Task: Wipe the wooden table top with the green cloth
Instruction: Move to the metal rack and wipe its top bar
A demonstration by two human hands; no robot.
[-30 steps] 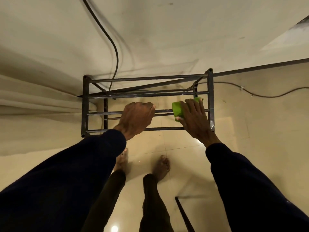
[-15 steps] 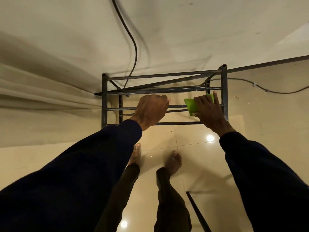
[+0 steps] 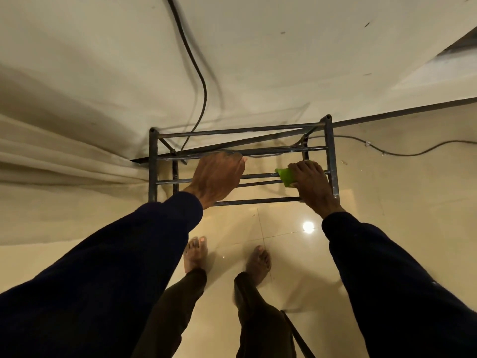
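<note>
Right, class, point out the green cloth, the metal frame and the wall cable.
green cloth (image 3: 285, 178): head view, exposed left end
metal frame (image 3: 152, 164): head view, left side bar
wall cable (image 3: 205, 94): head view, bend

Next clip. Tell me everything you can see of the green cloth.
The green cloth is bright lime green and looks like soft fabric bunched into a small pad. Only its left part shows, because the right hand holds it with fingers curled over the rest. It sits against the middle crossbars of the dark metal frame, near the frame's right end and above the tiled floor. Its weave and full shape cannot be made out.
</note>
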